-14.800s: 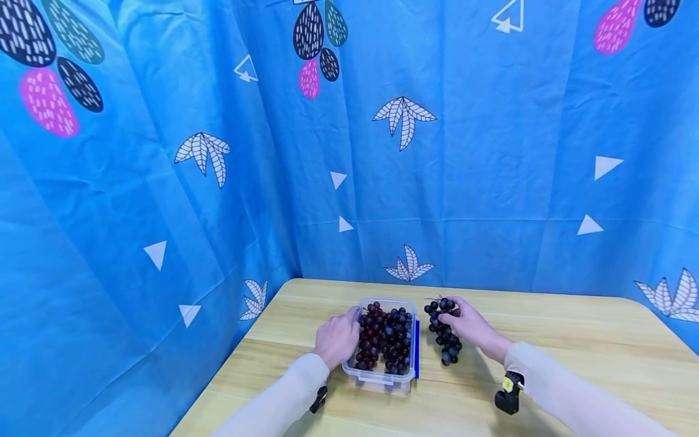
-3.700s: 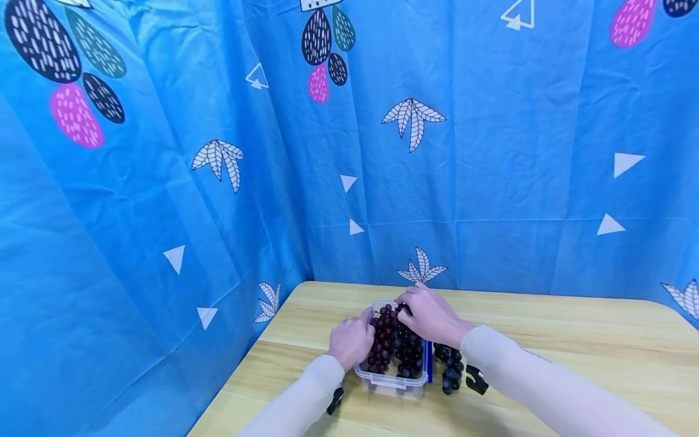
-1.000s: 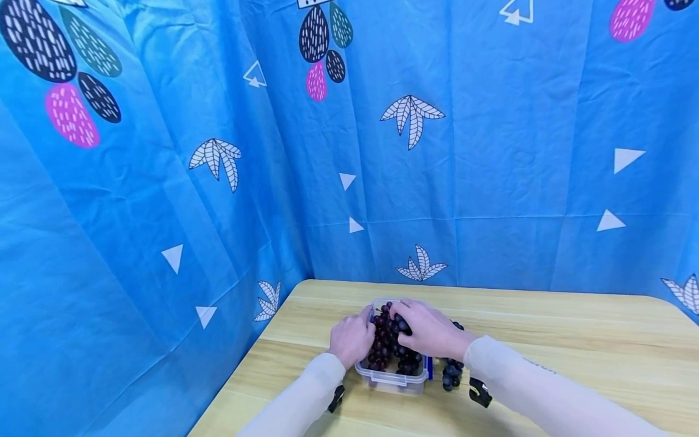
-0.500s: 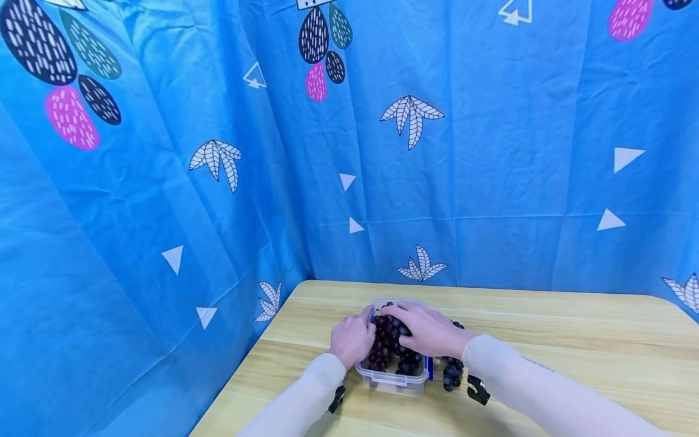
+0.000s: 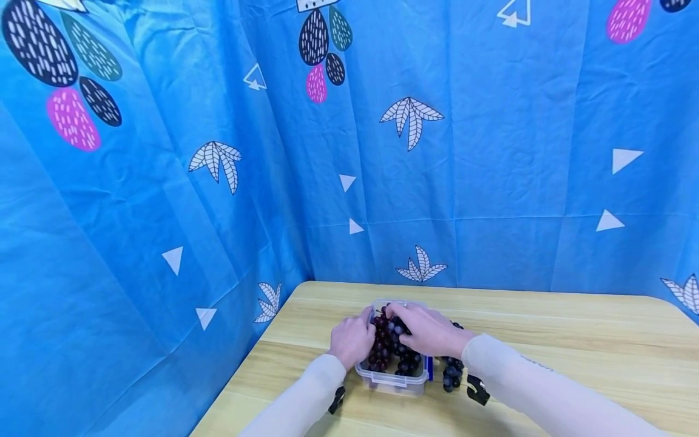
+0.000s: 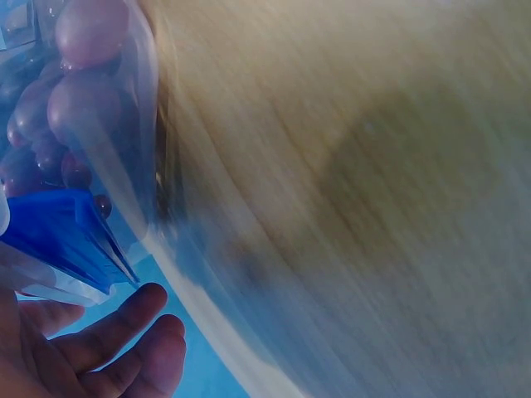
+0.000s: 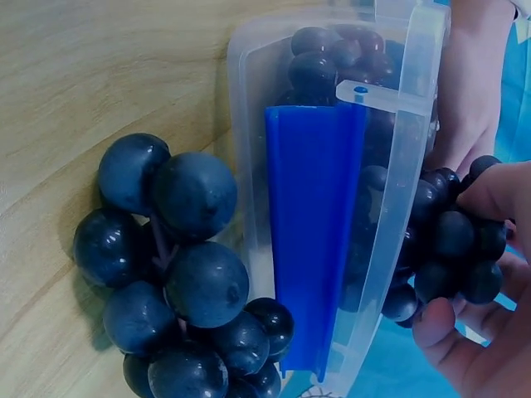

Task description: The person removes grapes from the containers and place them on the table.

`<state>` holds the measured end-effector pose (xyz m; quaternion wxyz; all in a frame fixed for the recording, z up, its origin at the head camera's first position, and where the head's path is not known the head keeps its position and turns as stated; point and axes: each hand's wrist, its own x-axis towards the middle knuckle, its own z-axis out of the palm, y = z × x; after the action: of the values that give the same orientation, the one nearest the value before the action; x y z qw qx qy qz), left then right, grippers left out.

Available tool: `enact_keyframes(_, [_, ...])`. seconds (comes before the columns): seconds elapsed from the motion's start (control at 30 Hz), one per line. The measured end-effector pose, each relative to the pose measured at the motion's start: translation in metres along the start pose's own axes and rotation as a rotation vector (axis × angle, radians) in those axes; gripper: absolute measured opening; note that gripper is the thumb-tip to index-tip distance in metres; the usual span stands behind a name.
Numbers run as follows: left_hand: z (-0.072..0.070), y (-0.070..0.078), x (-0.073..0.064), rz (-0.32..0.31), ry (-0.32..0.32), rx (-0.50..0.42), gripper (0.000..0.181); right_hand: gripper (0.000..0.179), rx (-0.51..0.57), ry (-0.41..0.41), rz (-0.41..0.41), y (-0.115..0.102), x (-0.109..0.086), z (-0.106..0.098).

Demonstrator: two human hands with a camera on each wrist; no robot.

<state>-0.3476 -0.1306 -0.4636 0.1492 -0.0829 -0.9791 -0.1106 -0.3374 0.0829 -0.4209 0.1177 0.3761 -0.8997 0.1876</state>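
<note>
Just below and right of the middle of the head view, a clear open box (image 5: 389, 381) stands with reddish grapes (image 5: 378, 353) along its left side and dark grapes (image 5: 408, 364) at its lower right. The person's right hand (image 5: 428, 331) pinches a dark bunch (image 7: 452, 240) between thumb and fingers over the box's right half. The left hand (image 5: 351, 341) rests at the box's left rim, fingers partly bent; whether they grip it cannot be told. The filling seems well along: what is left, apparently, is letting go of the held bunch, and one more bunch (image 7: 207, 282) lies outside, just beside the blue latch (image 7: 307, 232).

The pale wood-grained table (image 5: 601, 340) spans the bottom of the head view. Behind it and to the left hangs a blue curtain (image 5: 491, 164), printed with leaves, triangles and coloured drops.
</note>
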Motion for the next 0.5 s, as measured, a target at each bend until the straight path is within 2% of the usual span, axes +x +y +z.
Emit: enact_keyframes(0.5, [0.001,0.000,0.000,-0.007,-0.003,0.017,0.048,0.046,0.163,0.078,0.053,-0.003,-0.001,-0.012])
